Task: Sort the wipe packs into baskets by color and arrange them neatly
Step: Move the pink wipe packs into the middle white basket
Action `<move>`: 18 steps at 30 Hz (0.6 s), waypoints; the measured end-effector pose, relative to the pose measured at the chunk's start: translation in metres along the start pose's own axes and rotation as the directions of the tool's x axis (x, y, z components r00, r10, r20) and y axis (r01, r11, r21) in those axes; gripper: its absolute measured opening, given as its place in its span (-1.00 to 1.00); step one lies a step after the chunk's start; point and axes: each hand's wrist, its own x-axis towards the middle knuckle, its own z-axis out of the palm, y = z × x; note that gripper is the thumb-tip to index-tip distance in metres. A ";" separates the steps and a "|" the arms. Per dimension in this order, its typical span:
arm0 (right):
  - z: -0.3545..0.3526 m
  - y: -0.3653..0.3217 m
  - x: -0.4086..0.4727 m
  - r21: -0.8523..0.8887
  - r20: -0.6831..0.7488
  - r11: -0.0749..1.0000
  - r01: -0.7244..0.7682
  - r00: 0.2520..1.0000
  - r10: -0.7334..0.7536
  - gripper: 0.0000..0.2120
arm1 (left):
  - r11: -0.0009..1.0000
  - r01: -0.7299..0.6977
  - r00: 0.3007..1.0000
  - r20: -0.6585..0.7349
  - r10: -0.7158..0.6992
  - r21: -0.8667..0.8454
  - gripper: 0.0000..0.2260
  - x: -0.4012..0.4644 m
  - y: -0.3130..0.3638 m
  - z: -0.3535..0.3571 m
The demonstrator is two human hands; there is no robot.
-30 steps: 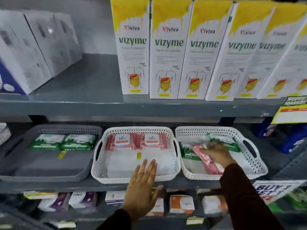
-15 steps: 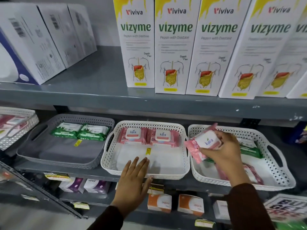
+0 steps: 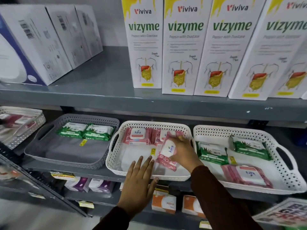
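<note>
right hand grips a pink wipe pack, tilted, over the middle white basket, in front of two pink packs at its back wall. left hand lies flat, fingers spread, on that basket's front rim, holding nothing. grey basket holds two green packs; right white basket holds green packs and one pink pack.

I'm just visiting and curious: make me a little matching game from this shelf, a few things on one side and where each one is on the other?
Things:
1. green packs
2. pink pack in the right hand
3. pink pack lying flat
4. left hand

Places:
A. right white basket
B. grey basket
C. front rim of the middle white basket
D. over the middle white basket

Pairs: 1-B, 2-D, 3-A, 4-C
</note>
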 end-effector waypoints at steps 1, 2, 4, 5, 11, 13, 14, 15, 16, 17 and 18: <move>-0.002 -0.001 -0.004 0.055 -0.044 0.998 0.019 0.999 -0.017 -0.31 | 1.000 0.007 1.000 -0.006 -0.007 0.002 -0.46 -0.002 -0.002 0.000; -0.007 0.001 -0.009 0.109 -0.156 0.994 0.027 0.988 -0.010 -0.44 | 1.000 0.011 1.000 -0.013 -0.011 0.002 -0.46 -0.002 -0.002 0.001; -0.021 0.017 -0.025 0.140 -0.480 0.989 -0.046 0.870 0.108 -0.70 | 1.000 0.026 0.999 -0.039 -0.026 -0.009 -0.47 -0.001 0.000 0.003; -0.032 0.027 -0.033 0.135 -0.589 0.981 -0.136 0.785 0.190 -0.78 | 0.999 0.045 0.998 -0.050 -0.045 -0.010 -0.48 0.000 0.001 0.003; -0.102 0.123 -0.090 -0.076 -0.108 0.567 -0.820 0.572 0.813 -0.49 | 1.000 0.008 0.999 0.038 -0.008 0.008 -0.49 0.012 0.032 0.009; -0.110 0.132 -0.099 0.030 -0.009 0.597 -0.801 0.597 0.802 -0.37 | 1.000 0.010 0.999 0.052 -0.009 -0.009 -0.49 0.015 0.045 0.011; -0.112 0.132 -0.101 0.062 -0.011 0.605 -0.794 0.606 0.796 -0.34 | 1.000 0.018 0.999 0.051 -0.017 -0.014 -0.50 0.015 0.050 0.011; -0.112 0.132 -0.103 0.086 -0.027 0.601 -0.795 0.601 0.799 -0.33 | 1.000 0.021 0.999 0.048 -0.020 -0.021 -0.50 0.016 0.054 0.011; -0.111 0.131 -0.104 0.110 -0.053 0.584 -0.804 0.582 0.811 -0.30 | 0.999 0.014 0.999 0.042 -0.013 -0.031 -0.50 0.016 0.055 0.011; -0.110 0.130 -0.105 0.141 -0.092 0.572 -0.808 0.564 0.820 -0.28 | 0.999 -0.001 0.999 0.033 0.003 -0.044 -0.50 0.016 0.055 0.010; -0.111 0.126 -0.107 0.170 -0.155 0.576 -0.799 0.556 0.817 -0.27 | 0.998 -0.018 0.999 0.028 0.020 -0.060 -0.49 0.016 0.053 0.009</move>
